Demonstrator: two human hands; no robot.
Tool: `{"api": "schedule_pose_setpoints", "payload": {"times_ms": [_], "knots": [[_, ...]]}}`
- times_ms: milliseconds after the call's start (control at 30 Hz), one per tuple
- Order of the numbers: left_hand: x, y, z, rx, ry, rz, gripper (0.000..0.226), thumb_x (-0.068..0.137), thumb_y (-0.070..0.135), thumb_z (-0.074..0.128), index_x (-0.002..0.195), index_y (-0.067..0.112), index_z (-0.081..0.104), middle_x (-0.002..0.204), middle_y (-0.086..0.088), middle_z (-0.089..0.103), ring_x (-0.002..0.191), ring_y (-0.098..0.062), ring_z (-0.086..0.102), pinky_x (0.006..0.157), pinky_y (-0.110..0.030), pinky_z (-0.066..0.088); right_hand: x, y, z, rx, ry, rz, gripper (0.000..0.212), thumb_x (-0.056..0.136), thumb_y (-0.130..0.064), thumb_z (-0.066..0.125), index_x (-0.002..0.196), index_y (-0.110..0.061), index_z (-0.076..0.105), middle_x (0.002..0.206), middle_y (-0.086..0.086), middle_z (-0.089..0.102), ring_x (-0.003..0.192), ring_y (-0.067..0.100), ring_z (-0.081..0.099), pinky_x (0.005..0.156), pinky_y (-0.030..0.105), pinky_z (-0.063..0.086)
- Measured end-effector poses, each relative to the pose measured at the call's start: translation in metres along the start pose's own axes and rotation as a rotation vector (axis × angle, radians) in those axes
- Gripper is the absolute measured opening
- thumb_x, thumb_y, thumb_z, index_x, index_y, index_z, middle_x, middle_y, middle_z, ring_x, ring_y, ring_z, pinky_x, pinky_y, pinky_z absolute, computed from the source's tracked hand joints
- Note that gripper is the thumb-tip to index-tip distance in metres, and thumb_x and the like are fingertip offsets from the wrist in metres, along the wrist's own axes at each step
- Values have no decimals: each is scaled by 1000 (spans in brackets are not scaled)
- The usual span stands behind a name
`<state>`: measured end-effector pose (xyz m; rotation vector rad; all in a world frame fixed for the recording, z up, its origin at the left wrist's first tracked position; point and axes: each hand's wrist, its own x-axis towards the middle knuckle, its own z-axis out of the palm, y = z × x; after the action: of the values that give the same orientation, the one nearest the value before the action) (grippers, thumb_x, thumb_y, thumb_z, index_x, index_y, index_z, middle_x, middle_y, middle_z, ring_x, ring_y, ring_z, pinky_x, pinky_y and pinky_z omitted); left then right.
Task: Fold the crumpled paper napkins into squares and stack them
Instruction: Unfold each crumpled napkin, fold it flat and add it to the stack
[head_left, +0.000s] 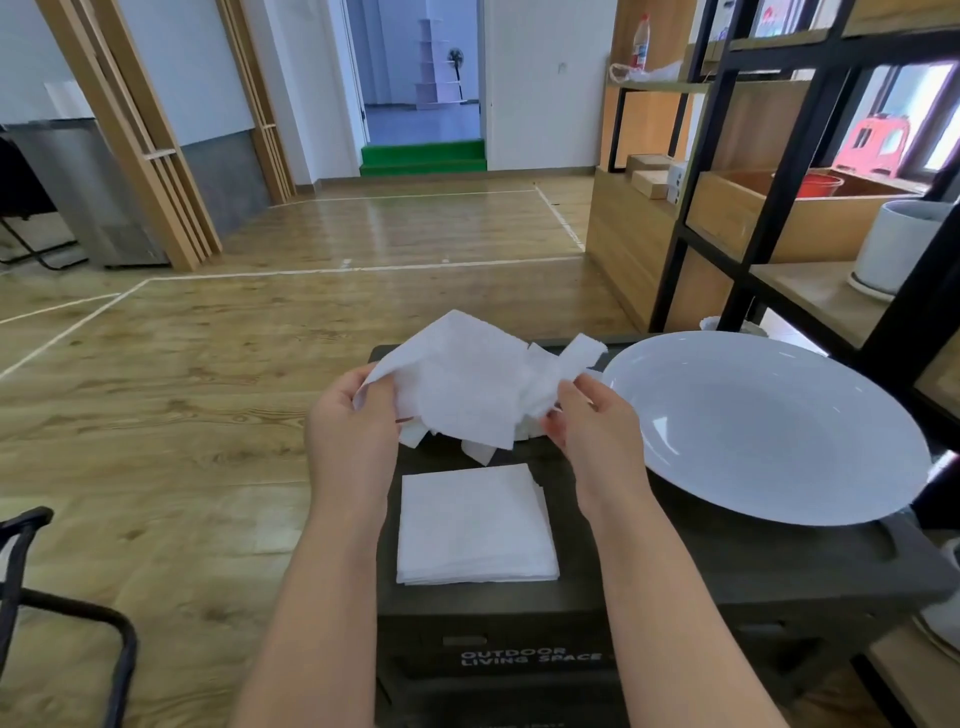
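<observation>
A crumpled white paper napkin (467, 379) hangs in the air above the dark box top (727, 561). My left hand (350, 426) pinches its left edge and my right hand (589, 423) pinches its right side. A neat stack of folded square napkins (475, 525) lies on the box, directly below and nearer to me. A few more crumpled napkin pieces (480, 451) lie on the box under the held one, mostly hidden by it.
A large white plate (779, 431) lies on the right half of the box, close to my right hand. A black-framed wooden shelf (779, 218) stands to the right. A black chair frame (62, 613) is at lower left. Wooden floor lies beyond.
</observation>
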<state>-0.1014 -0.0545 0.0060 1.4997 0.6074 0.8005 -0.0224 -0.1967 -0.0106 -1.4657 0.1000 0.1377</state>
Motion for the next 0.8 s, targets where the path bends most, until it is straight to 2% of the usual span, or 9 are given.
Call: {"api": "schedule_pose_setpoints", "payload": {"times_ms": [133,267,333,367,433,533,633,700,800], "knots": [[-8,6,1,111,-11,134,28,90,15,50,82,36,66,82,14,70,82,-5,64,73,-27,53,-9,2,3,-248,8,-153,54,95,-22,54,145,-27,34,141,-3,47,117,13,55,94,26,43],[-22,10,-1,166,-110,233,29,91,11,51,88,34,68,78,21,69,75,8,60,59,-7,45,-22,-1,5,-320,33,-366,24,93,-22,58,114,-33,53,106,-13,57,87,2,56,77,15,49],[-27,7,-3,260,-155,297,27,91,10,52,96,30,70,84,19,69,79,5,60,58,-5,42,-29,-6,8,-275,-40,-276,5,94,-31,55,91,-33,58,88,-17,59,80,2,58,81,26,55],[-29,4,-4,329,-182,337,27,91,11,53,100,30,70,87,19,68,80,3,60,59,-5,41,-30,-8,9,-166,-106,-152,14,95,-39,52,85,-31,60,83,-14,63,80,6,61,81,30,56],[-30,0,-9,467,-257,429,29,87,11,57,104,30,71,91,22,68,83,2,58,63,-5,40,-31,-12,8,175,-322,154,40,93,-56,43,95,-23,65,88,1,71,86,17,67,80,34,56],[-30,-1,-17,560,-400,539,30,83,13,63,103,33,71,96,28,65,94,6,57,76,-4,41,-28,-12,0,503,-536,303,65,89,-66,35,122,-16,61,112,13,70,105,29,65,92,46,51],[-29,1,-26,612,-529,578,22,77,42,69,99,42,69,103,30,63,107,8,52,87,-5,37,-24,-8,-7,373,-507,220,37,93,-43,51,120,-19,61,117,14,67,107,30,64,90,48,52],[-28,1,-29,541,-583,511,34,67,58,67,98,43,69,109,31,60,114,8,49,90,-4,34,-23,-7,-10,199,-439,102,21,95,-24,54,111,-18,66,114,11,68,106,29,64,91,48,52],[-28,1,-25,329,-436,434,25,74,53,63,95,39,68,104,24,65,107,2,56,88,-19,42,-26,-8,-11,86,-456,-10,20,96,-17,52,107,-18,69,106,4,72,105,25,65,95,50,49]]}}
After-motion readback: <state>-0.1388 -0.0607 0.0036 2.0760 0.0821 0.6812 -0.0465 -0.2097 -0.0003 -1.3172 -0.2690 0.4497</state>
